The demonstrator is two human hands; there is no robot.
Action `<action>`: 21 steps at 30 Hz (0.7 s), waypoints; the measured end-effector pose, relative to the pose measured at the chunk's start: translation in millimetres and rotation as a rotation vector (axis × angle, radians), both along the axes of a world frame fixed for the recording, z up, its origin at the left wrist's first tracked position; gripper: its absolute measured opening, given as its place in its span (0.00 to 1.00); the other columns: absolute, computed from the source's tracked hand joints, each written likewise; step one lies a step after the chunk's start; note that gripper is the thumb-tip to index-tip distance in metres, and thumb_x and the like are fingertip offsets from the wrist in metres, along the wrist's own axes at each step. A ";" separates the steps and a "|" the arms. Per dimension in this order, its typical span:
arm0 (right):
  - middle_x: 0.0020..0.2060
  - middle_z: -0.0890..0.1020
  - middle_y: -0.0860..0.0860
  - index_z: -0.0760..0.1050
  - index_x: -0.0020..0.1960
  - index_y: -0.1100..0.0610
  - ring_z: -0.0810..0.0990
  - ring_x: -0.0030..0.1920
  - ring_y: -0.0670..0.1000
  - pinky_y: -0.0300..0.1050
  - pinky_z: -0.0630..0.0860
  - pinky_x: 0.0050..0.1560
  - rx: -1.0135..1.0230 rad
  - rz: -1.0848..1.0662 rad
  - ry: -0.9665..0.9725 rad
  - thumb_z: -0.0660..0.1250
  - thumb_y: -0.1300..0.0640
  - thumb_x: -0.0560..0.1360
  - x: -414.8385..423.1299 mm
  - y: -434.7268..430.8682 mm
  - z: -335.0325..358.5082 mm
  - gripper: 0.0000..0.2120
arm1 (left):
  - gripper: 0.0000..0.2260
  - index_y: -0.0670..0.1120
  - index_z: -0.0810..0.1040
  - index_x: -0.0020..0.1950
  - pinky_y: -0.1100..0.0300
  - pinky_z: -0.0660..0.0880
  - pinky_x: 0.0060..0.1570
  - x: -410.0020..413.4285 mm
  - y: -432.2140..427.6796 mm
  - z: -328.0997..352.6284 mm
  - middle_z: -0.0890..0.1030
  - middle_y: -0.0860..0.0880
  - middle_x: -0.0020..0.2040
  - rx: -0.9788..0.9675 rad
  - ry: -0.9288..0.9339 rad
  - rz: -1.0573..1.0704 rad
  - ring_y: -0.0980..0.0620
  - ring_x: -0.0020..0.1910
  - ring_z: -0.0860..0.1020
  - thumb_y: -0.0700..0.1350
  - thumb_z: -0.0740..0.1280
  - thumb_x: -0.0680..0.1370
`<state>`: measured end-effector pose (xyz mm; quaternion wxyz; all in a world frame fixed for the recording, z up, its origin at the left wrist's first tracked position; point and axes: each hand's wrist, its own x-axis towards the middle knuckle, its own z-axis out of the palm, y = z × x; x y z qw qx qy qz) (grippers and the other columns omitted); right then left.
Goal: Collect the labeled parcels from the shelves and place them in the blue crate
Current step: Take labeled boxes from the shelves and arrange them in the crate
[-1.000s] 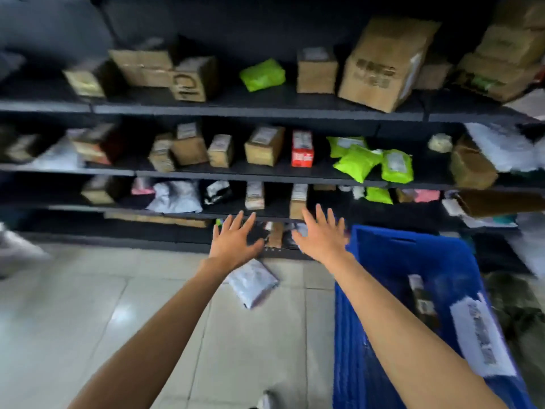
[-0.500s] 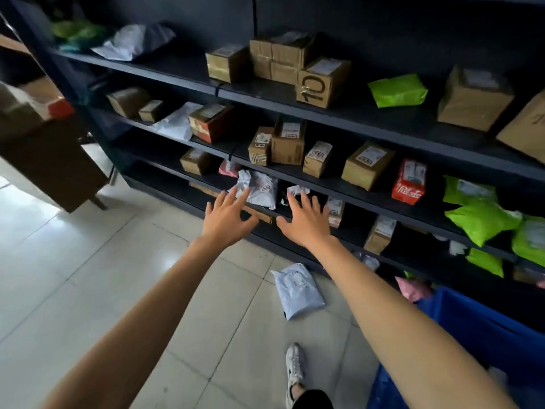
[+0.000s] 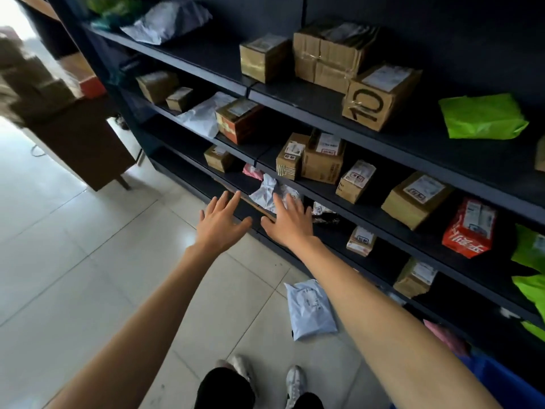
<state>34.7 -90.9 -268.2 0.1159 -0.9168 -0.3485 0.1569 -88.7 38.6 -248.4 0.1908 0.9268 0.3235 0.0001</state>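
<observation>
Since half a second ago the view has dipped. Two pale shoes (image 3: 295,382) now show at the bottom edge where only one showed, and the blue crate (image 3: 504,392) has shrunk to a mere corner at the lower right of the frame. Both arms reach forward much as before.

The left hand (image 3: 219,224) sits near the centre of the frame, palm down. Its fingers are straight, spread apart and hold nothing, over the foot of the shelves and the tiled floor (image 3: 73,246). The right hand (image 3: 290,224) is just beside it on the right, also palm down, with fingers apart and nothing in them. Its fingertips overlap a crumpled white bag (image 3: 264,190) lying on a lower shelf; whether they touch it cannot be told.

The dark shelves (image 3: 324,112) run from the upper left to the lower right and carry the parcels, mostly brown boxes with white labels. A box marked 10 (image 3: 380,97) stands on an upper shelf, with a green bag (image 3: 483,116) to its right. A red parcel (image 3: 469,228) lies on the shelf below, near the right edge. A grey mailer (image 3: 311,309) lies flat on the floor under the right forearm, near the foot of the shelves. A wooden cabinet (image 3: 76,140) stands at the left of the frame.
</observation>
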 end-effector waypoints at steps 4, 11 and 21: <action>0.79 0.55 0.59 0.52 0.80 0.51 0.53 0.79 0.62 0.67 0.55 0.74 0.022 0.025 -0.029 0.56 0.37 0.78 22.7 61.5 -6.0 0.36 | 0.33 0.61 0.49 0.80 0.39 0.47 0.77 15.6 57.2 -11.0 0.51 0.51 0.82 -0.013 0.016 0.036 0.45 0.80 0.48 0.65 0.58 0.78; 0.79 0.54 0.57 0.50 0.80 0.50 0.53 0.79 0.61 0.65 0.56 0.74 0.067 -0.022 0.010 0.56 0.38 0.78 56.9 199.4 -11.8 0.36 | 0.33 0.60 0.49 0.80 0.39 0.47 0.76 53.7 193.2 -12.2 0.51 0.50 0.82 -0.017 -0.004 0.013 0.45 0.80 0.48 0.64 0.59 0.78; 0.79 0.55 0.58 0.52 0.80 0.51 0.52 0.79 0.61 0.63 0.55 0.75 0.046 -0.163 0.068 0.58 0.39 0.78 88.9 355.6 -22.8 0.35 | 0.33 0.59 0.51 0.80 0.40 0.49 0.77 108.7 365.5 -12.5 0.52 0.50 0.81 -0.057 -0.002 -0.089 0.46 0.80 0.49 0.62 0.60 0.78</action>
